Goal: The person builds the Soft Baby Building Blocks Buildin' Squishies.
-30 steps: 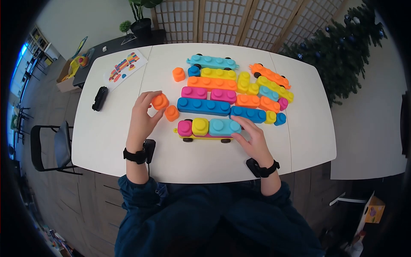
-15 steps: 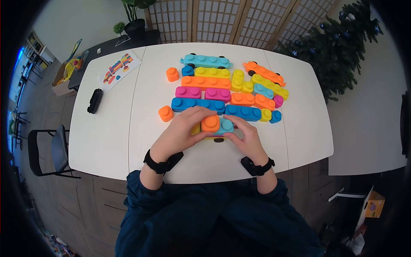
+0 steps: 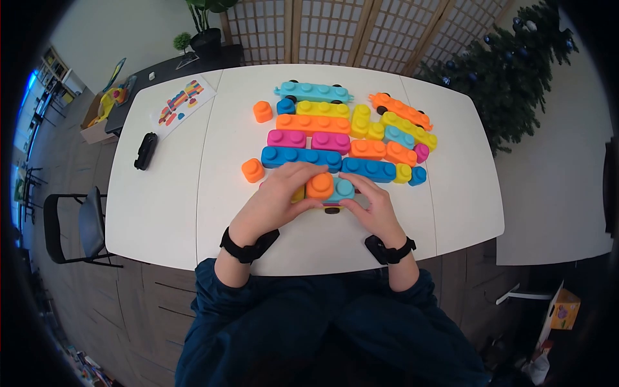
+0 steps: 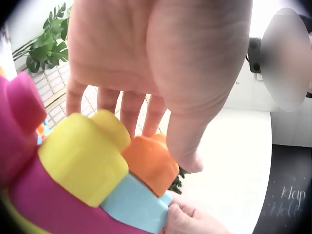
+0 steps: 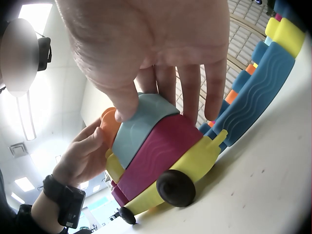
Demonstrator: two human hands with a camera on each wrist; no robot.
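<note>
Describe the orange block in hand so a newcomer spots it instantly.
On the white table, find the wheeled toy nearest the person. Above its light blue block is a one-knob orange block. Unlike the loose orange blocks, it's pinched in the left hand.

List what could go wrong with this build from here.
The orange block might sit crooked on the light blue block if the left hand presses unevenly. The yellow base has wheels, so it could roll under pressure. The right hand could nudge the nearby blue block.

Head view looks down; close wrist views face the fingers (image 4: 108, 99), sharing the orange block (image 4: 152, 163).
</note>
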